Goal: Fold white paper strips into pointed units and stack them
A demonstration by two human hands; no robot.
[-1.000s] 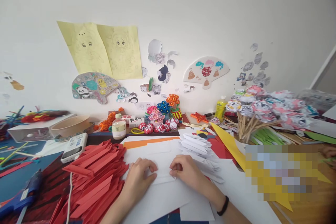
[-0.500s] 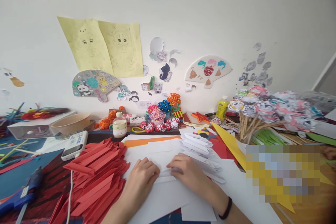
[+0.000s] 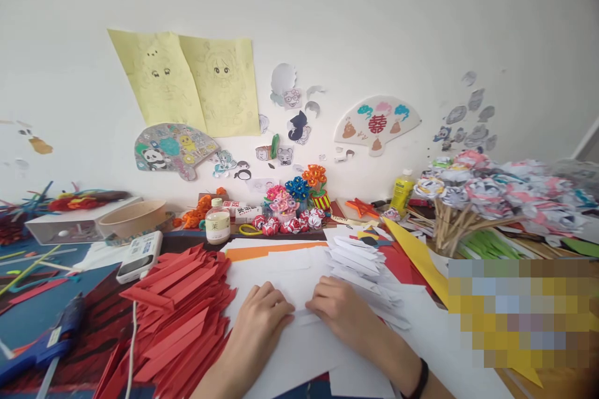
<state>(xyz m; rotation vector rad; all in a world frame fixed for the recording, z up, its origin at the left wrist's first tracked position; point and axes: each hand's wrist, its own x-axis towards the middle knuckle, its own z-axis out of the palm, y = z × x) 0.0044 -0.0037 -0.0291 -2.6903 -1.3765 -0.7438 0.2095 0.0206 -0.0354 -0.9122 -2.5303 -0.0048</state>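
Note:
My left hand point(image 3: 256, 319) and my right hand point(image 3: 343, 312) press down side by side on a small white paper piece point(image 3: 304, 319) that lies on loose white sheets point(image 3: 290, 355). Fingertips of both hands pinch and flatten its folded edge. A black band circles my right wrist. To the left lies a big heap of folded red paper strips point(image 3: 182, 312). Just behind my right hand sits a stack of folded white paper pieces point(image 3: 358, 259).
A blue glue gun point(image 3: 47, 343), a white device point(image 3: 139, 255), a small bottle point(image 3: 218, 222) and a bowl point(image 3: 132, 217) are at the left. Paper flowers point(image 3: 292, 209), a yellow glue bottle point(image 3: 403, 192) and paper roses on sticks point(image 3: 491, 190) line the back and right. A blurred patch covers the right.
My hands have drawn closer together on the white paper, the right fingers sliding left along the fold. The view has shifted slightly.

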